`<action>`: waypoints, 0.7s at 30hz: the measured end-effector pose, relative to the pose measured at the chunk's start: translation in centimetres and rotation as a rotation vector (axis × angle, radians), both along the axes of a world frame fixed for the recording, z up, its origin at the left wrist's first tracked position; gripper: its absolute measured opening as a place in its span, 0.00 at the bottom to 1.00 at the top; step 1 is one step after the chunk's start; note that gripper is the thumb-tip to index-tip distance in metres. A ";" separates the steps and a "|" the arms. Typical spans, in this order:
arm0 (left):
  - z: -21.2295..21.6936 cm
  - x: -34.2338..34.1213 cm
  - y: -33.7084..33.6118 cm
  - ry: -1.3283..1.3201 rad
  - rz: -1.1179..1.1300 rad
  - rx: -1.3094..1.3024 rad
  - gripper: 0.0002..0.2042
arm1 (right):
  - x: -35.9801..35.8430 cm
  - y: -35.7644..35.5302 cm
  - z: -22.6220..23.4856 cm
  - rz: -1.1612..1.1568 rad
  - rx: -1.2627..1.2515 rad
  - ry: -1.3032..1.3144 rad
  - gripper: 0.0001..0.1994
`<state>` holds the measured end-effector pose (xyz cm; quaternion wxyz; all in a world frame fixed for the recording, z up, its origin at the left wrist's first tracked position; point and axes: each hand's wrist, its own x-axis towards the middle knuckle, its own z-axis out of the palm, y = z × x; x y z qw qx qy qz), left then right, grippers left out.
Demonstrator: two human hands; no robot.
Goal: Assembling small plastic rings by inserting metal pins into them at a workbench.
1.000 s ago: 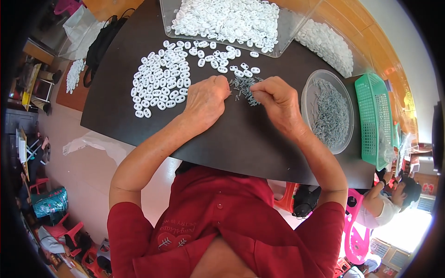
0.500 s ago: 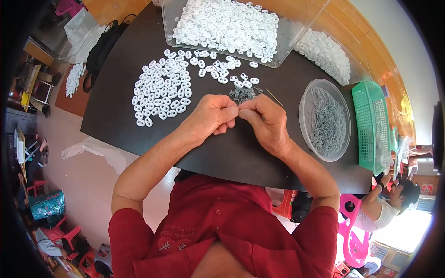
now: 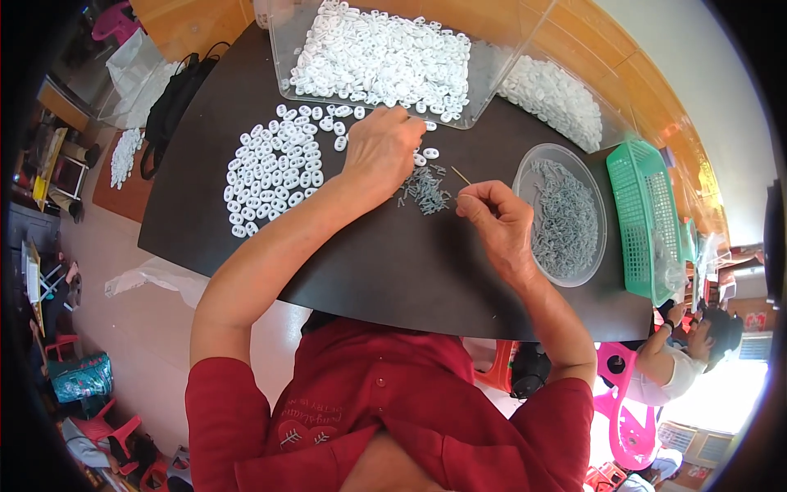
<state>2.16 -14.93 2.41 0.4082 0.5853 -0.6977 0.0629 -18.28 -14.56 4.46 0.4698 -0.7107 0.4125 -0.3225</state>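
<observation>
My left hand (image 3: 382,152) reaches forward over the small group of loose white oval pieces, right at the near side of the clear plastic box (image 3: 463,125). Its fingertips are hidden beneath the hand. My right hand (image 3: 502,228) is held above the table with thumb and forefinger pinched together; whatever lies between them is too small to make out. Between the hands lies a small heap of grey screws (image 3: 428,190). A thin brass-coloured stick (image 3: 461,175) lies just beyond the right fingertips. Many white two-holed oval pieces (image 3: 275,170) are spread flat on the left.
White pieces fill the clear box, and a second clear box (image 3: 557,102) holds more. On the right stand a round tub (image 3: 605,217) of grey screws and a green basket (image 3: 643,221). The dark table (image 3: 369,279) curves at its near edge. Another person (image 3: 676,361) sits at far right.
My hands have parted. The left went forward to the white pieces near the box; the right drew away to the right and slightly nearer, still pinched. The view shifted a little.
</observation>
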 end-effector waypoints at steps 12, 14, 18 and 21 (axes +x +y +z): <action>-0.6 1.7 -2.1 -0.174 -0.098 0.032 0.06 | -2.5 0.2 0.2 -0.015 -0.067 0.039 0.04; -0.6 1.2 -2.5 -0.232 -0.102 0.071 0.05 | -2.0 0.4 0.7 0.023 -0.073 0.044 0.04; -1.1 0.6 -3.3 -0.360 -0.129 0.177 0.02 | -1.6 0.6 0.8 0.056 -0.155 0.083 0.03; -1.1 0.5 -3.9 -0.399 -0.163 0.252 0.02 | -1.8 0.7 0.9 0.037 -0.113 0.045 0.03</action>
